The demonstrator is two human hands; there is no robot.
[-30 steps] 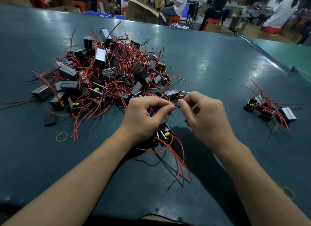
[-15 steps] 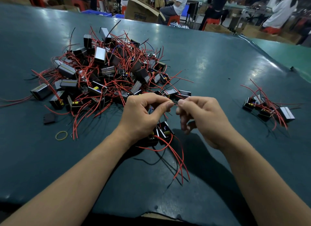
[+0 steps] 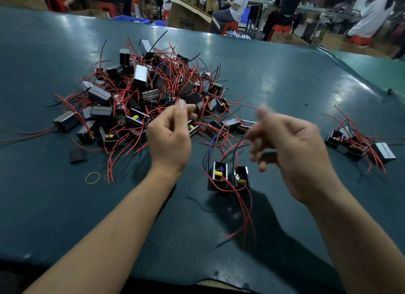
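Head view.
- Left hand (image 3: 168,140): centre frame, above table. Fingers curled, thumb pressed to forefinger. Cannot tell whether anything is pinched.
- Right hand (image 3: 293,153): right of centre, motion-blurred. Fingers loosely bent. Cannot tell grip state.
- Module pair (image 3: 228,176): black bodies, red leads. On green table (image 3: 285,79), lower centre, between hands.
- Module pile (image 3: 140,90): upper left.
- Rubber band (image 3: 92,178): left of left wrist.

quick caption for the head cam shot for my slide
Left hand and right hand hover apart above two red-wired modules on a green table, beside a tangled pile.
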